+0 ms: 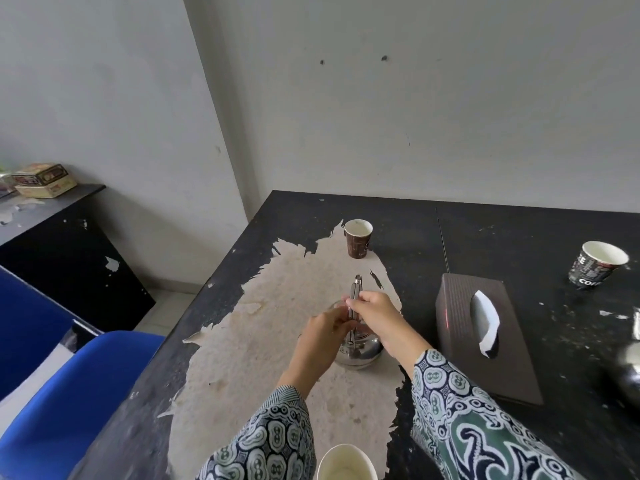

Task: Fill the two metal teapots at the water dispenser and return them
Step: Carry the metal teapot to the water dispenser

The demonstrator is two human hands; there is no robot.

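Both hands are on one teapot (358, 348), which stands on the worn pale patch of the table (485, 230), directly in front of the person; the left hand (323, 332) and right hand (375, 315) are pinched around its raised handle (354, 299), fingers closed on the metal. The handle stands up and leans away from the person, its long line running front to back, so a lift looks like a straight pull upward; neither hand is clearly nearer, both sit at the pot's top. A second shiny metal body, probably the other teapot (628, 372), shows only at the far right edge, well apart, on the right hand's side. No dispenser is in sight, so filling seems not yet begun. Writing: the black cup (595, 265) reads "COF" with letters above cut off; the brown cup (358, 239) has print too small to read; a tissue box (485, 337) lies between pot and pot.
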